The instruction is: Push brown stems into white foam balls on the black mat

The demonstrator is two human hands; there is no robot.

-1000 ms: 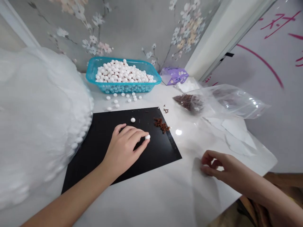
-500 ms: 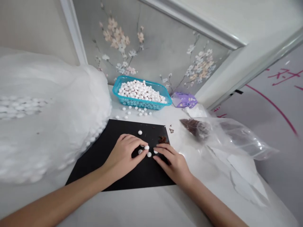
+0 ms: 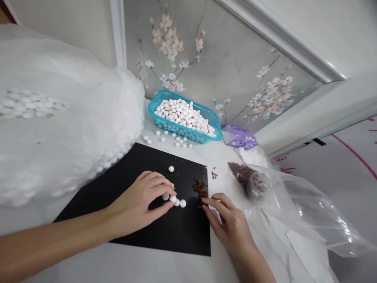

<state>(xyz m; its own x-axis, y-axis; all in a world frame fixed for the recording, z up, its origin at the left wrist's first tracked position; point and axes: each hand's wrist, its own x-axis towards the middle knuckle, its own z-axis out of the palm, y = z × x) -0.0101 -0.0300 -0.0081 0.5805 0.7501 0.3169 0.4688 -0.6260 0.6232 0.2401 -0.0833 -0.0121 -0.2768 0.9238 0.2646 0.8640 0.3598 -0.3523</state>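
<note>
My left hand (image 3: 147,196) is over the black sheet (image 3: 141,232), its thumb and index finger pinching a small white ball (image 3: 172,199). Other white balls lie around those fingertips, one (image 3: 183,203) just to the right and another (image 3: 171,169) farther up the sheet. At the sheet's right edge is a small heap of reddish-brown shreds (image 3: 200,186). The thumb and index finger of my right hand (image 3: 228,220) close together at the lower end of this heap, on a few dark shreds.
Behind the sheet stands a blue plastic basket (image 3: 218,133) full of white balls, with several loose ones in front. A large translucent bag (image 3: 97,106) of balls bulges at left. On the right lie a clear bag (image 3: 294,196) of brown material and a purple packet (image 3: 240,136).
My right hand has left the white ball it was touching and moved right and down to the brown shreds. My left hand still pinches a ball. The view has shifted.
</note>
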